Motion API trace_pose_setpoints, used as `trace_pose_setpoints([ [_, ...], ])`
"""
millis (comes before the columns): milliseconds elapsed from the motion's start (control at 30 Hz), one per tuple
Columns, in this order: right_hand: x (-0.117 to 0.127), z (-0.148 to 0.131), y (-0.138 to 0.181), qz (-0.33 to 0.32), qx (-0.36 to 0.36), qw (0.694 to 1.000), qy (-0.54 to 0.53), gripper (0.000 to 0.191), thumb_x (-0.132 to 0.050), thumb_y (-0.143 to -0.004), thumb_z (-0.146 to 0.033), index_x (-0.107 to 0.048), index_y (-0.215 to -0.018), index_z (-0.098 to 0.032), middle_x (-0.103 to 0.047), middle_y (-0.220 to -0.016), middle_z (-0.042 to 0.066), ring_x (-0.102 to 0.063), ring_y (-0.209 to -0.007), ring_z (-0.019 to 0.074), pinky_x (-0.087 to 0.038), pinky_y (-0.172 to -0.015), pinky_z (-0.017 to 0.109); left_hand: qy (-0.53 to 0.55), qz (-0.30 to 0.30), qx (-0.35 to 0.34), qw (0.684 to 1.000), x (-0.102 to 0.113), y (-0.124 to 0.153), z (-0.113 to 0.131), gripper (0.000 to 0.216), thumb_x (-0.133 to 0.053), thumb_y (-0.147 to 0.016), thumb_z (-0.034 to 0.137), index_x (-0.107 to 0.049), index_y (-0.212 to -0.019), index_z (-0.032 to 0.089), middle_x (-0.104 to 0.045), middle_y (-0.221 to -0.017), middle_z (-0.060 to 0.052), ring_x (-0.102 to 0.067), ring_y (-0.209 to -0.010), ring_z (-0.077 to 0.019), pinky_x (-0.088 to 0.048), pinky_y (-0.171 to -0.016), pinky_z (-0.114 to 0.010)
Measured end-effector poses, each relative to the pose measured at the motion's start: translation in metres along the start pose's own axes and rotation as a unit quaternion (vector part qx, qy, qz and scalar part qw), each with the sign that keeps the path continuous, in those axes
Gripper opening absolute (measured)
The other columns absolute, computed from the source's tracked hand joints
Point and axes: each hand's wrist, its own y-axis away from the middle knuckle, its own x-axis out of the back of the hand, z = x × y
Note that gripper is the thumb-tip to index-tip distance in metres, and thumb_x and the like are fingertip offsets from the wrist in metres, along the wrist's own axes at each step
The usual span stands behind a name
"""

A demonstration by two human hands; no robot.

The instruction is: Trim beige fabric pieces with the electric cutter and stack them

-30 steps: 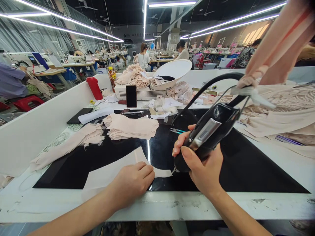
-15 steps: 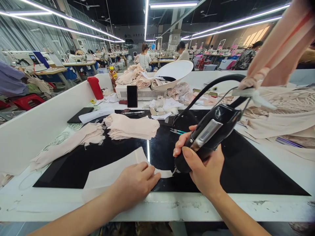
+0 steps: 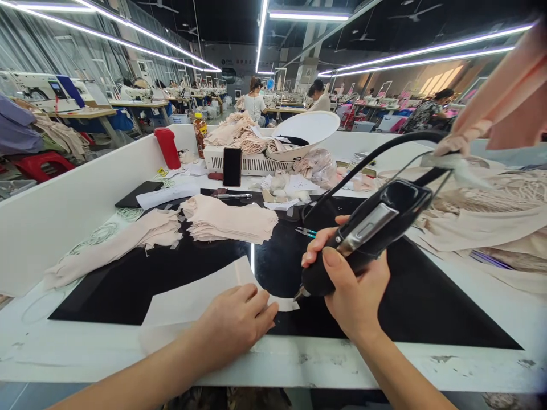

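My right hand is wrapped round a black handheld cutting tool with a silver plate, its metal tip touching the edge of a pale fabric piece on the black glossy table surface. A black cable arcs up from the tool. My left hand lies flat on that fabric piece, fingers stretched out, pressing it down near the front edge.
A stack of pink fabric pieces and a longer pile lie further back. A phone, red bottle, white bowl-shaped lid and fabric heaps line the back and right. White partition wall on the left. People sew behind.
My left hand has slid slightly right along the fabric piece. The tool's tip has shifted a little left along the fabric's edge. The view has tilted slightly.
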Motion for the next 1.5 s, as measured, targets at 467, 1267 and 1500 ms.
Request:
trace_pose_setpoints([
  [467,-0.016,0.009,0.006,-0.001,-0.017,1.0,-0.01,0.039,-0.081,-0.089,-0.026,-0.058,-0.121,-0.029,-0.069,-0.086,-0.005,-0.066,-0.062,0.0135,-0.059,-0.057,0.028,0.005,0.02,0.015,1.0,-0.004,0.0,0.005,0.016,-0.063,-0.105,0.023,-0.062,-0.117,0.013,-0.064,-0.093,-0.005,-0.062,-0.081,-0.0238,-0.049,-0.062,-0.037],
  [1267,-0.004,0.006,0.004,0.017,-0.009,1.0,0.021,0.042,-0.083,-0.088,-0.033,-0.057,-0.121,-0.029,-0.067,-0.085,-0.005,-0.065,-0.063,0.0146,-0.058,-0.064,0.033,-0.004,0.014,0.012,1.0,-0.005,0.001,0.005,0.01,-0.058,-0.107,0.021,-0.062,-0.113,0.014,-0.066,-0.097,-0.008,-0.062,-0.081,-0.0239,-0.051,-0.063,-0.037],
  [1500,-0.006,0.004,0.003,0.013,-0.011,1.0,0.018,0.038,-0.081,-0.09,-0.03,-0.058,-0.12,-0.029,-0.068,-0.085,-0.004,-0.065,-0.064,0.0146,-0.057,-0.061,0.032,0.001,0.012,0.019,1.0,-0.004,0.0,0.006,0.01,-0.056,-0.108,0.022,-0.061,-0.113,0.015,-0.066,-0.095,-0.007,-0.062,-0.08,-0.0235,-0.051,-0.063,-0.036],
])
